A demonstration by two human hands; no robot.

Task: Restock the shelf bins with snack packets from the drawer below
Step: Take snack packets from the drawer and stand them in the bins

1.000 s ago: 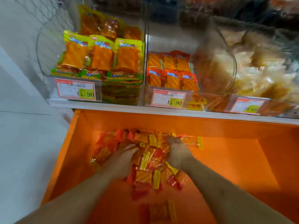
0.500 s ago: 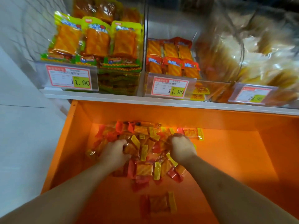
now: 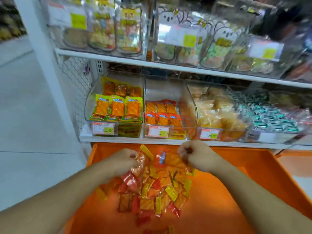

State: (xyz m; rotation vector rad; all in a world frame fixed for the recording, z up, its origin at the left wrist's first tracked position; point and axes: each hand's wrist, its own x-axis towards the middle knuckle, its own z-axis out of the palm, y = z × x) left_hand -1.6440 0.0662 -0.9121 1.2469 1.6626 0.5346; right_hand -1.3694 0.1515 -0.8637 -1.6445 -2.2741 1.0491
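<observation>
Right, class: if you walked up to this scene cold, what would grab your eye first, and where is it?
The bright orange drawer fills the lower frame, with a heap of red and yellow snack packets in it. Above the heap, the left hand and right hand each grip packets. Behind, clear shelf bins hold orange snacks above 11.90 price tags.

Snack packets, drawer and shelf bins

A heap of small red, orange and yellow snack packets (image 3: 152, 188) lies in the open orange drawer (image 3: 236, 191); directly above the drawer, the clear shelf bins (image 3: 168, 92) stand side by side, partly filled.
</observation>
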